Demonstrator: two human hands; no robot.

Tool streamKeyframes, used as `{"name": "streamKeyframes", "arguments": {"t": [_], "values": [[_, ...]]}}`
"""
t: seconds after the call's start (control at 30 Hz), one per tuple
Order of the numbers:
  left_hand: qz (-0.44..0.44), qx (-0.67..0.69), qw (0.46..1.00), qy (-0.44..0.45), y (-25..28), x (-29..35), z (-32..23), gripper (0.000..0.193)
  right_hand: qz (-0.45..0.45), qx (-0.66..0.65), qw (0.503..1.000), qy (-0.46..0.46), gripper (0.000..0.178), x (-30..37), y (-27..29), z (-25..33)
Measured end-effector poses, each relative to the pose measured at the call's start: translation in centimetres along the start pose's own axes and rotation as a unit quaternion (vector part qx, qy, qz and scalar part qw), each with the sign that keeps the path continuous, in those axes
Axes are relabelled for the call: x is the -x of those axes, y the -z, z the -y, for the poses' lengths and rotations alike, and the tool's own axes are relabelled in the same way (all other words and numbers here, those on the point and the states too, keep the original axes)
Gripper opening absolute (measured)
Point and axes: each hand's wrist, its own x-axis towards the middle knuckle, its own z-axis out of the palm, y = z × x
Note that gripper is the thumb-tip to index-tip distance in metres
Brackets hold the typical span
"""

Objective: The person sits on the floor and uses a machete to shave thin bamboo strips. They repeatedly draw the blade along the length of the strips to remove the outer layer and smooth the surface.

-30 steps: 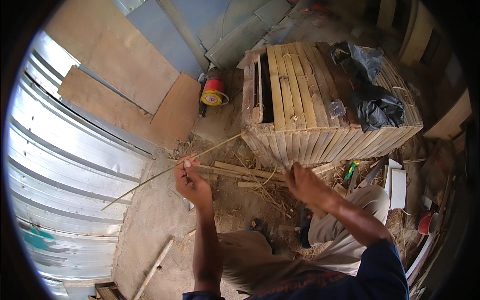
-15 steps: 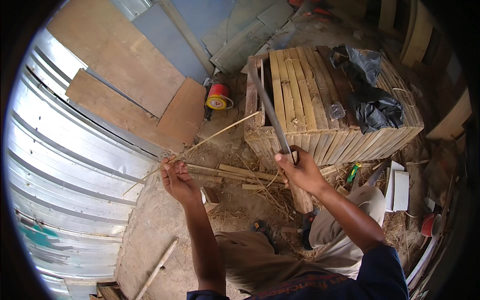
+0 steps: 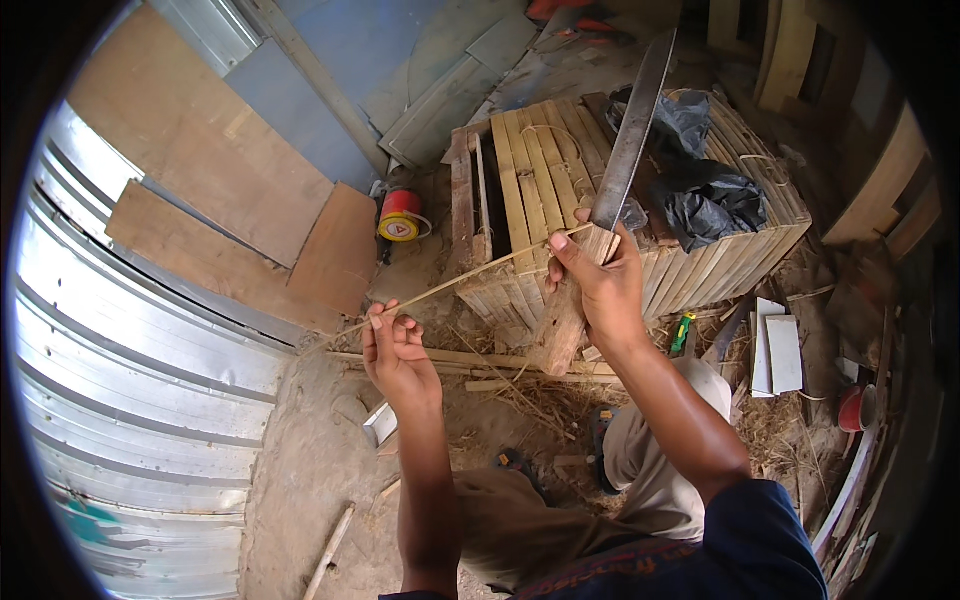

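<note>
My right hand is wrapped round the thick wooden handle of a machete. Its long grey blade points up and away, leaning right. Between the fingertips of my left hand a thin bamboo strip is pinched. The strip slants up to the right, and its far end meets the fingers of my right hand beside the base of the blade. Whether those fingers grip the strip or only touch it, I cannot tell.
A slatted bamboo stack stands ahead, with black plastic bags on top. A red and yellow container sits left of it. Corrugated metal sheeting borders the left. A green-handled tool and white pieces lie at right.
My right hand has lifted the machete, and its blade has swung from leaning left to leaning right. My left hand has shifted slightly right. The strip's far end now reaches my right hand.
</note>
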Motion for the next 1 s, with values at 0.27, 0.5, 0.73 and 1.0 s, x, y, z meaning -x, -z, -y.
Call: {"name": "streamKeyframes", "arguments": {"t": [0.27, 0.5, 0.73, 1.0], "values": [[0.003, -0.04, 0.992, 0.117, 0.2, 1.0, -0.3, 0.026, -0.004, 0.015, 1.0, 0.026, 0.037, -1.0, 1.4, 0.6], [0.017, -0.064, 0.979, 0.195, 1.5, 0.8, -1.1, 0.031, -0.02, -0.006, 0.999, -0.03, 0.034, -1.7, 2.7, 1.1], [0.024, -0.064, 0.976, 0.207, 1.7, 0.4, -0.9, 0.029, -0.031, -0.01, 0.998, -0.053, 0.03, -1.9, 2.9, 1.2], [0.02, -0.076, 0.975, 0.208, 1.9, 0.1, -0.9, 0.027, -0.026, -0.01, 0.998, -0.062, 0.03, -2.0, 3.3, 1.1]]}}
